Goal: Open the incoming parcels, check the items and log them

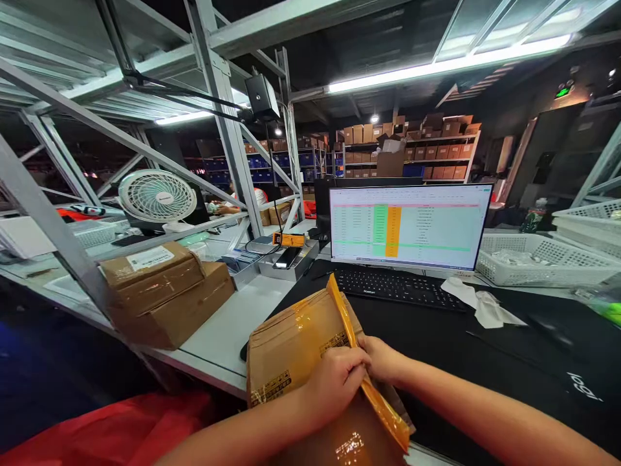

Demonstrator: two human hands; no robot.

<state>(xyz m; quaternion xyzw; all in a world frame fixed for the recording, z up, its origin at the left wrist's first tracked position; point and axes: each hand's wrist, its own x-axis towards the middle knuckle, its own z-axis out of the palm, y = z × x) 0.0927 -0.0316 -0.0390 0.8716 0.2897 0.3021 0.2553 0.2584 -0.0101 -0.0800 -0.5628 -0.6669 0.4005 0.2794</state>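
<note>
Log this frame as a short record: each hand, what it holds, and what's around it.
Left hand: grasps a cardboard mailer
Right hand: grasps the same mailer beside an amber tape strip
Ahead: black keyboard, monitor showing a spreadsheet
Right: white plastic basket
Left: stacked cardboard parcels, white desk fan

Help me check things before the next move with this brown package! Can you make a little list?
1. Both hands on the package: ok. The left hand and right hand grip the cardboard package.
2. Amber tape strip sticking up at its top end: ok.
3. Package away from the black keyboard: ok, they are apart.
4. Package contents: cannot tell, nothing inside shows.
5. Package's bottom corner: cannot tell, the arms hide it.
</note>
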